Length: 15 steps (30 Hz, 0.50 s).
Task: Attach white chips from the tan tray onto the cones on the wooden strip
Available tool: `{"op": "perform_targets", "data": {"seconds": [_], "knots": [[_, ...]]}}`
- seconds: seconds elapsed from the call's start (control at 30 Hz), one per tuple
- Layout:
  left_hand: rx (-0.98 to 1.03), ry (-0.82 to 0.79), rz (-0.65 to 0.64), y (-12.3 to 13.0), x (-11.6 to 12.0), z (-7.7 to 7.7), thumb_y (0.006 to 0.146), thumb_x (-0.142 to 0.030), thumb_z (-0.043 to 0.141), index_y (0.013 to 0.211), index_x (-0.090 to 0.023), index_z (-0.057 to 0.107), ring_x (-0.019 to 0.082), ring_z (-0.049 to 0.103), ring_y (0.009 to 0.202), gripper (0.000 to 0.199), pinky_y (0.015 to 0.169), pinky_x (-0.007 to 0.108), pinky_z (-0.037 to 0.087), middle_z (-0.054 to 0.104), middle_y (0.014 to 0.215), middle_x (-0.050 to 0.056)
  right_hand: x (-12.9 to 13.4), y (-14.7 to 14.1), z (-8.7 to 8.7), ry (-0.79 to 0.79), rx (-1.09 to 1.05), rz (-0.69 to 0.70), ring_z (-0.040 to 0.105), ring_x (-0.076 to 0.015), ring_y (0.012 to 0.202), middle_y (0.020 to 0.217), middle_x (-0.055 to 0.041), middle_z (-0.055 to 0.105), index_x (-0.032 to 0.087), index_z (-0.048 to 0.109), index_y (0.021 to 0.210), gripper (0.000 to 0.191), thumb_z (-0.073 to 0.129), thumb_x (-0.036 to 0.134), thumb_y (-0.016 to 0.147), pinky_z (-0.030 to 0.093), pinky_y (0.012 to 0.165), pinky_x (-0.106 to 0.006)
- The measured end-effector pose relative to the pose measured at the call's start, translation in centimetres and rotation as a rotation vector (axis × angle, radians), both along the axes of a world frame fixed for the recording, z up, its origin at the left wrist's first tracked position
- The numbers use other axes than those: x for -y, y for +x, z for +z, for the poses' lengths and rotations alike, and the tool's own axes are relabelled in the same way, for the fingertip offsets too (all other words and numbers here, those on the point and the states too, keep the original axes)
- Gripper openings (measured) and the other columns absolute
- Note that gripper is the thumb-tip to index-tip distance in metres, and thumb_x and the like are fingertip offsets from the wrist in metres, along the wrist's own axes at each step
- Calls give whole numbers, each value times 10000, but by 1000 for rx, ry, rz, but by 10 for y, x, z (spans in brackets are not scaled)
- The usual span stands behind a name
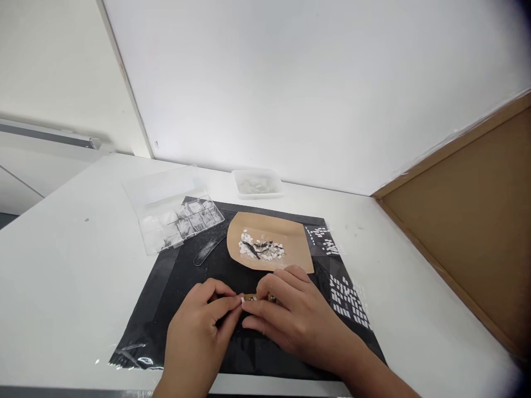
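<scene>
Both hands meet over the near part of a black plastic-covered mat [186, 282]. A small tan piece with shiny round bits [250, 297] lies between them, mostly hidden by the fingers. My left hand [201, 318] pinches its left end, thumb and forefinger together. My right hand [292, 312] curls over it from the right, its fingertips at the piece. A tiny white bit [243, 299] shows where the fingertips of the two hands come together. Just beyond, a brown paper sheet [290, 237] carries a heap of small white pieces [271, 251] and dark strips [251, 249].
A clear compartment box [182, 224] with its lid open stands back left, holding small bags. Near it lies a clear rounded strip [207, 251]. A translucent tub [257, 184] sits by the wall. Rows of white rectangles [348, 298] line the mat's right side. A brown-edged panel [456, 221] rises right.
</scene>
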<state>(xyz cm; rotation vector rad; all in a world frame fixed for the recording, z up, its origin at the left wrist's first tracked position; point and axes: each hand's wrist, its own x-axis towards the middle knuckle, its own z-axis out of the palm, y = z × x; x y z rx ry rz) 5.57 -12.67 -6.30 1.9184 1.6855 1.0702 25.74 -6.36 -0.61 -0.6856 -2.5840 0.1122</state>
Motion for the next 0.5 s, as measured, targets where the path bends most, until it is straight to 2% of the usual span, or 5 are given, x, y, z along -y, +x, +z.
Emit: {"op": "perform_targets", "data": {"seconds": [0.1,0.2,0.3,0.4,0.5], "knots": [[4,5,10,0,0,0,980,-326,664,934,-330,809,188,644,861,152,780,322,544,710,974,5,1,12,3,21,-67,24,562,-163,793,866,9,710,234,736,1031,64,746,236,968,355,761,-364],[2,-6,19,-1,0,-1,982,-356,658,928,-341,815,185,654,853,167,768,319,550,715,972,0,6,32,2,60,-208,-30,592,-171,827,944,6,773,234,728,1153,261,706,73,950,402,757,-361],[-7,0,29,-2,0,-3,973,-379,665,913,-332,819,183,664,854,172,759,314,553,719,969,2,14,53,-7,138,-364,-155,643,-203,958,1080,-48,788,197,701,1268,450,572,-69,929,490,817,-375],[-13,13,34,-3,0,-5,970,-403,663,918,-326,824,188,674,860,186,763,314,554,725,971,8,20,67,-19,155,-482,-287,669,-216,974,1075,-54,790,221,701,1277,493,522,-81,930,528,821,-390],[-15,14,23,-4,-1,-5,965,-410,664,925,-316,823,192,685,870,189,768,311,557,730,975,10,22,74,-27,138,-597,-362,677,-213,888,976,-35,796,247,711,1239,434,550,-37,952,529,788,-401]]}}
